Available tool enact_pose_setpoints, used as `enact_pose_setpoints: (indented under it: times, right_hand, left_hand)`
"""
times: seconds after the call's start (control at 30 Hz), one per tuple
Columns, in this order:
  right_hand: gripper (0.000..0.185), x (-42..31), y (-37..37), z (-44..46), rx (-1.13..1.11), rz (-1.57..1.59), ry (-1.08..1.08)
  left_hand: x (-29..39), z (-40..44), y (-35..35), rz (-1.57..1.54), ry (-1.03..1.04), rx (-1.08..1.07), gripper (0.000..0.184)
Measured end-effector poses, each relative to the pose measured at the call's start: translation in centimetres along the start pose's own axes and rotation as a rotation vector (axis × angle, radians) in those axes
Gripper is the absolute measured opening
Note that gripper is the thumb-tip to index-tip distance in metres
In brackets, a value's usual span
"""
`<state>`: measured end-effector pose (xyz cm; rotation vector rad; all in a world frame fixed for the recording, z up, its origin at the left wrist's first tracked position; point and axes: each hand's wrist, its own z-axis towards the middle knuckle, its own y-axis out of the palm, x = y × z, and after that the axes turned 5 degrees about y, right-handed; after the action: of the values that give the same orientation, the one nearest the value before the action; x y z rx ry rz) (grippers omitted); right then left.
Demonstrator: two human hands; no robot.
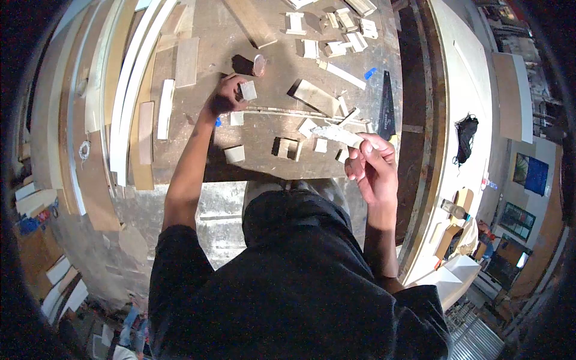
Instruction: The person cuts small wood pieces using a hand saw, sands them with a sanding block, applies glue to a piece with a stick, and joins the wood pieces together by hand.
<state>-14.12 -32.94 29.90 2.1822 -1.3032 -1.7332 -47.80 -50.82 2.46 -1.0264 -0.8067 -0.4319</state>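
My left hand [227, 96] is closed on a small square wood piece [248, 91], holding it over the workbench [198, 129]. Just beyond that hand stands a round-topped cup or tin [258, 65] with a dark shadow beside it. Between thumb and fingers, my right hand [377, 167] pinches a flat pale strip [343, 135] whose far end looks rough and whitish. Below the strip lie a small wood square [320, 146] and a little joined wood frame [290, 148]. Another square [237, 118] rests near my left hand, and a larger block [234, 154] sits by the front edge.
Several small assembled wood pieces [347, 21] lie at the back right. A black hand saw [387, 105] rests along the right edge. Long boards [129, 90] are stacked at left. A pale side surface [447, 144] carries a black tangled bundle [465, 138].
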Motion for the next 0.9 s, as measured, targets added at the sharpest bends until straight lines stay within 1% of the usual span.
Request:
enact_pose_setpoints:
  times: [0.03,0.07,0.1,0.13,0.17,0.2,0.23,0.27,0.33,0.37,0.4,0.47,0.5,0.57,0.6,0.63,0.67,0.7,0.73,0.77,0.83,0.9]
  right_hand:
    - [0.022,0.0,0.0,-0.2,0.000,0.002,0.001]
    - [0.021,-0.1,-0.1,-0.5,-0.041,-0.067,-0.083]
    - [0.021,-0.2,-0.1,-0.7,-0.080,-0.136,-0.169]
    - [0.021,-0.8,0.2,-1.0,-0.079,-0.133,-0.173]
    - [0.019,-1.6,0.5,-1.4,-0.092,-0.447,-0.367]
    - [0.018,-2.1,0.5,-1.7,-0.103,-0.762,-0.556]
    - [0.019,-2.3,0.0,-1.8,-0.139,-0.949,-0.762]
    - [0.018,-3.2,0.9,-2.3,-0.148,-1.070,-0.839]
    - [0.020,-4.4,2.0,-3.1,-0.183,-1.114,-0.913]
    - [0.023,-5.2,2.8,-3.2,-0.211,-1.140,-0.944]
    - [0.024,-5.4,2.7,-3.5,-0.242,-1.129,-0.909]
    - [0.023,-6.4,2.9,-4.0,-0.308,-1.125,-0.908]
    - [0.023,-6.7,3.0,-4.2,-0.314,-1.121,-0.913]
    - [0.024,-7.2,3.1,-4.6,-0.279,-1.249,-0.965]
    - [0.024,-7.3,2.9,-4.7,-0.282,-1.247,-0.970]
    - [0.026,-7.3,2.7,-4.9,-0.248,-1.317,-0.984]
    - [0.028,-7.4,2.5,-5.2,-0.212,-1.386,-0.996]
    - [0.028,-7.5,2.6,-5.5,-0.211,-1.384,-1.001]
    - [0.030,-7.7,2.7,-5.9,-0.211,-1.418,-0.966]
    - [0.032,-7.8,2.7,-6.2,-0.212,-1.452,-0.929]
    - [0.033,-7.6,2.4,-6.5,-0.216,-1.433,-0.947]
    - [0.034,-7.4,1.8,-6.8,-0.222,-1.416,-0.966]
  left_hand:
    - [1.2,0.2,-0.5,-0.033,-0.089,-0.002,0.058]
    - [2.5,0.2,-0.9,-0.031,-0.089,-0.003,0.058]
    - [4.0,0.2,-1.5,-0.078,-0.094,0.066,0.059]
    - [5.7,0.4,-2.0,-0.125,-0.096,0.134,0.060]
    - [7.6,0.4,-2.6,-0.266,-0.078,0.143,0.060]
    - [9.9,0.5,-3.1,-0.322,-0.042,0.147,0.062]
    - [13.0,0.5,-3.5,-0.399,0.009,0.169,0.064]
    - [16.3,0.4,-4.0,-0.476,0.058,0.189,0.065]
    - [22.3,0.4,-6.1,-0.356,0.114,0.101,0.070]
    - [25.0,0.6,-6.8,-0.321,0.180,0.114,0.075]
    - [26.2,0.5,-6.8,-0.434,0.157,0.091,0.076]
    - [28.9,0.1,-6.4,-0.631,0.079,0.153,0.078]
    - [29.6,0.0,-6.4,-0.653,0.095,0.148,0.083]
    - [31.6,0.0,-7.1,-0.648,0.071,0.151,0.085]
    - [32.3,0.1,-7.2,-0.649,0.046,0.149,0.088]
    - [32.6,0.0,-7.0,-0.663,0.077,0.172,0.093]
    - [33.1,0.0,-6.9,-0.659,0.079,0.172,0.093]
    - [33.6,0.0,-6.7,-0.697,0.070,0.214,0.094]
    - [34.0,0.0,-6.6,-0.734,0.061,0.255,0.095]
    - [34.2,-0.1,-6.6,-0.730,0.063,0.253,0.095]
    - [34.4,-0.2,-6.4,-0.817,0.027,0.263,0.097]
    - [34.7,-0.2,-5.9,-0.840,0.001,0.265,0.096]
